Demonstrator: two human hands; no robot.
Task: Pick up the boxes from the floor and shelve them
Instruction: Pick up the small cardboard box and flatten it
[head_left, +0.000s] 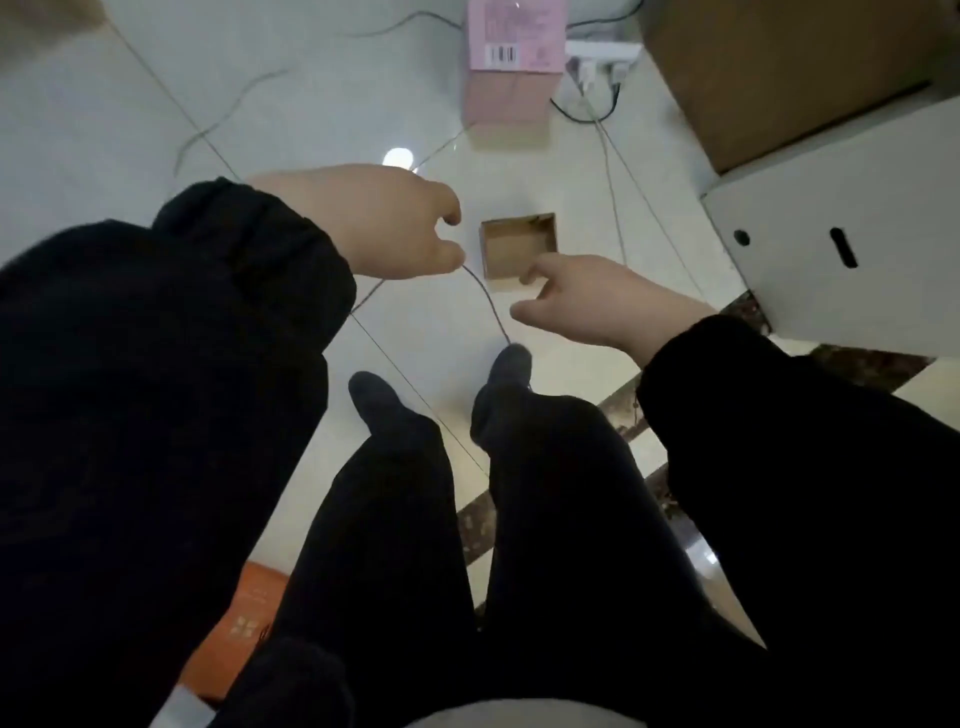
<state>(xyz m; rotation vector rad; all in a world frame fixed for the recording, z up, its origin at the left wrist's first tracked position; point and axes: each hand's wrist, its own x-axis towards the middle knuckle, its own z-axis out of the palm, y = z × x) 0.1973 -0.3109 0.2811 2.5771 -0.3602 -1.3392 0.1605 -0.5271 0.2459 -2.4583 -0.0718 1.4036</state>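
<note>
A small open brown cardboard box (518, 249) lies on the white tiled floor between my hands. My right hand (587, 301) hangs just below and right of it, fingers spread, fingertips over its near right corner, holding nothing. My left hand (384, 223) hovers to the box's left with fingers loosely curled and apart, empty. A tall pink box (511, 67) with a barcode stands farther back. An orange box (244, 623) lies at the lower left, partly hidden by my sleeve and leg.
A big brown carton (779, 67) and a white carton (852, 249) stand at the right. A white power strip (602, 52) with plugs sits beside the pink box. Thin cables (488, 301) run across the floor. My dark-socked feet (509, 364) stand near the small box.
</note>
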